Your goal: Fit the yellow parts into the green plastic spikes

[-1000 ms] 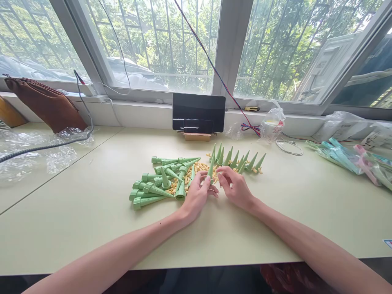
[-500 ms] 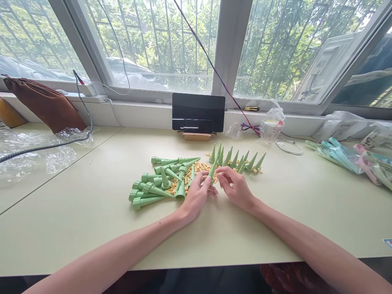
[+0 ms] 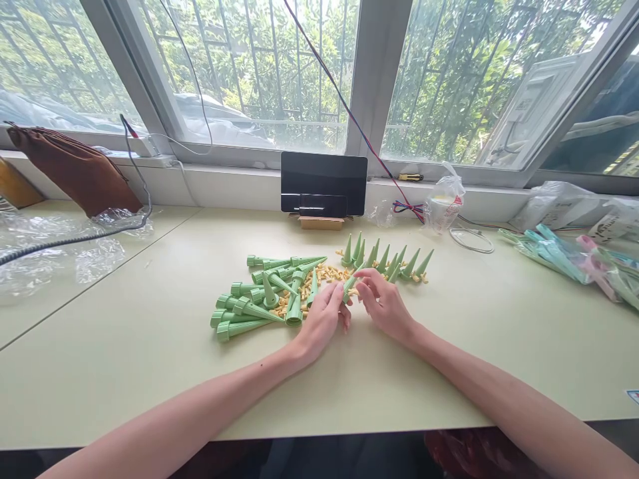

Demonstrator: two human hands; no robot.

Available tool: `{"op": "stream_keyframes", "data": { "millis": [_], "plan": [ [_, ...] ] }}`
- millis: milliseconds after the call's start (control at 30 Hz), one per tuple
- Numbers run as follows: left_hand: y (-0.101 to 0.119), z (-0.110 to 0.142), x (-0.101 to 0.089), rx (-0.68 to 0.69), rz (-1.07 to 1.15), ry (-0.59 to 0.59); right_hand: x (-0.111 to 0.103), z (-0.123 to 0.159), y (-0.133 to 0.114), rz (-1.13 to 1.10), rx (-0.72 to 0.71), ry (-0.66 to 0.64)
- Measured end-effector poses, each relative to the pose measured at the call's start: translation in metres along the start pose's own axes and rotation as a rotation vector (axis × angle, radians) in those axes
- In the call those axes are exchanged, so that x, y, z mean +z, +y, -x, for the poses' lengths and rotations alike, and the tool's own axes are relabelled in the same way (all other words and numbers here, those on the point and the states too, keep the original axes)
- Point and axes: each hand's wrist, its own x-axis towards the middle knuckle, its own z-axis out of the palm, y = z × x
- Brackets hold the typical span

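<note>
- head view, center frame: left hand (image 3: pixel 322 316) curled closed, thumb and fingers pinching one green plastic watering spike (image 3: pixel 352 283), tilted, tip toward upper right.
- right hand (image 3: pixel 382 303) right of center, half curled, index finger at the held spike; yellow shows by the fingertips, can't tell if pinched or just behind.
- looks done: cluster of standing spikes (image 3: pixel 383 259) right of and above center, points up, yellow pegs (image 3: pixel 423 277) at the bases of several; lower ends partly hidden, can't confirm every one.
- in hand: the held spike, probably partway through; its fit with a peg is covered by fingers.
- looks left: loose spikes (image 3: pixel 244 329) left of center, mostly lying flat, no pegs seen on them, plus an upright spike (image 3: pixel 269 294) among them.
- loose yellow pegs heaped mid-frame, between loose spikes and standing cluster, plenty remaining.
- judgement: well underway, not finished; exact count unclear, pieces overlap.
</note>
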Motion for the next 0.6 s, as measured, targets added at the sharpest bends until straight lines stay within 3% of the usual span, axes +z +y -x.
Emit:
{"op": "stream_keyframes", "data": {
  "millis": [600],
  "plan": [
    [0.0014,0.0004,-0.0008,-0.007,-0.06,-0.053,-0.0027,-0.001,-0.0033,0.137,0.058,-0.087]
  ]
}}
